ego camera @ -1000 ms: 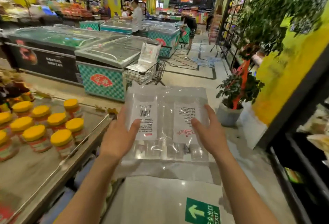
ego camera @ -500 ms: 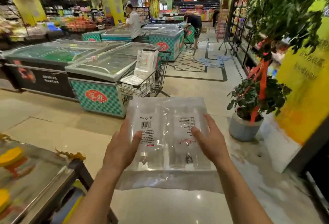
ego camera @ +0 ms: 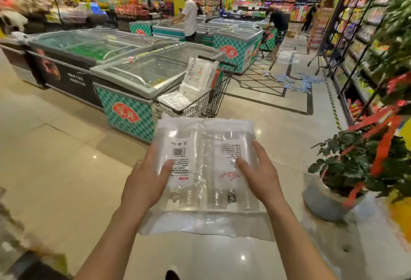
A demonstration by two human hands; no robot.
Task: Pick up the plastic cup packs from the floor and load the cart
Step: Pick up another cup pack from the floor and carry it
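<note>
I hold clear plastic cup packs [ego camera: 203, 168], with white printed labels, flat in front of me at waist height. My left hand [ego camera: 148, 179] grips their left side and my right hand [ego camera: 259, 173] grips their right side, thumbs on top. Straight ahead stands a wire shopping cart [ego camera: 200, 99] with a black handle. Several more white cup packs [ego camera: 195, 84] lie and lean inside its basket. The cart is a few steps beyond the packs I carry.
Chest freezers [ego camera: 138, 72] with glass lids line the left of the cart. A potted plant [ego camera: 347, 168] with red ribbons stands at the right, in front of dark shelving [ego camera: 367, 41]. Two people work at freezers farther back. Blue items [ego camera: 295, 81] lie scattered on the far floor.
I have walked forward with the packs in both hands. The counter with yellow-lidded jars has left view at the left, and the cart and plant are nearer.
</note>
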